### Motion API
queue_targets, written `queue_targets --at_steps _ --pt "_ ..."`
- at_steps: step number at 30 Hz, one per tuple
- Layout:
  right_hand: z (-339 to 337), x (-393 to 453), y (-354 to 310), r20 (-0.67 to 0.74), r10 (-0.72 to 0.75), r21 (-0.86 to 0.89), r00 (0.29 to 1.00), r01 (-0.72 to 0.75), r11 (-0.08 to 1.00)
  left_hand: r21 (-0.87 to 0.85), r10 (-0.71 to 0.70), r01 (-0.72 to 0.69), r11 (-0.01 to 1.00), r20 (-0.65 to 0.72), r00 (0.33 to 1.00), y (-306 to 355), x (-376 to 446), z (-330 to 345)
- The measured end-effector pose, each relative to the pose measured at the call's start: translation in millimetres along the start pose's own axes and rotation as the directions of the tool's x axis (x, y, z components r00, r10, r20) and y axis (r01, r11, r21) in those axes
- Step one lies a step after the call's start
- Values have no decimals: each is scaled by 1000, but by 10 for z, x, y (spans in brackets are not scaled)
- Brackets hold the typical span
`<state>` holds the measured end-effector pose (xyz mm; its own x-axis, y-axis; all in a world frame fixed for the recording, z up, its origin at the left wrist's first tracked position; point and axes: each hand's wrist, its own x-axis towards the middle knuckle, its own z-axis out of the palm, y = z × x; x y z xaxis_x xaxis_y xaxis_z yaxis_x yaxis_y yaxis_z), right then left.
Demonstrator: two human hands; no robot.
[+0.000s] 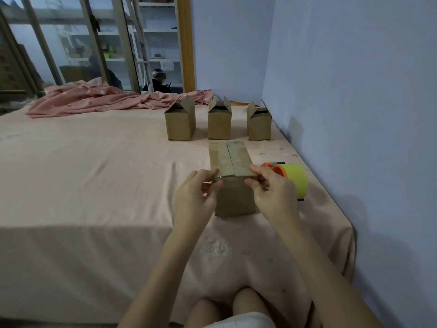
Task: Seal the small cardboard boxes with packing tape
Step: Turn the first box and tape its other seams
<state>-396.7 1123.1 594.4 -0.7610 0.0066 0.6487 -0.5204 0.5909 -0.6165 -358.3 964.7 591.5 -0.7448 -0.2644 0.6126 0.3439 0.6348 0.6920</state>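
My left hand (197, 195) and right hand (272, 194) are bare, with no rings, watch or gloves. My forearms carry no sleeves. My knees (227, 306) are bare too, above a pale white hem (238, 321).

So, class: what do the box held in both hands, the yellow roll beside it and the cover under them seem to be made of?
Held box: brown cardboard, matt on the sides; its top has a faint sheen, probably clear tape. Yellow roll: likely plastic tape, smooth, on an orange dispenser that looks like plastic. Cover: pink woven cloth, judging by its soft creases.
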Motion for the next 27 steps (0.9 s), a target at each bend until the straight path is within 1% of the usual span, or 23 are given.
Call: queue_targets --at_steps 2,5,7,9,11,14,17,19,21,23,24,25,27 --pt "-30 -1 18 9 -42 -5 999 42 999 0 5 -5 1000 43 999 -13 -4 -30" --pt "-98 10 26 86 -61 13 994 60 998 -29 -15 18 999 98 995 -4 -4 -83" --pt "-109 21 9 108 -19 49 994 14 999 9 -23 22 1000 67 997 21 25 -88" --pt "-87 41 5 87 21 88 996 -28 996 63 -38 36 997 27 999 38 67 -80" --pt "-54 49 15 57 17 103 998 -23 994 78 -65 64 995 21 998 42 95 -72" --pt "-38 62 55 22 20 120 1000 -22 992 26 -92 91 996 39 995 33 122 -66" --pt "-35 63 89 9 23 145 1000 -24 989 27 -74 73 997 43 996 34 124 -68" --pt "-41 67 86 6 -12 131 1000 11 991 -39 -105 108 993 59 993 10 123 -73" --pt "-68 95 74 42 -27 117 999 22 993 -121 -152 162 979 87 985 2 107 -81" --pt "-104 174 62 144 39 141 989 -59 988 -157 -215 231 960 109 970 38 110 -93" --pt "-117 222 50 192 84 151 978 -114 982 -142 -244 258 956 108 964 59 118 -105" --pt "-124 275 41 220 123 154 968 -159 975 -104 -267 277 955 98 959 77 124 -120" --pt "-115 413 19 233 169 139 958 -205 969 -18 -319 320 947 41 947 108 118 -168"
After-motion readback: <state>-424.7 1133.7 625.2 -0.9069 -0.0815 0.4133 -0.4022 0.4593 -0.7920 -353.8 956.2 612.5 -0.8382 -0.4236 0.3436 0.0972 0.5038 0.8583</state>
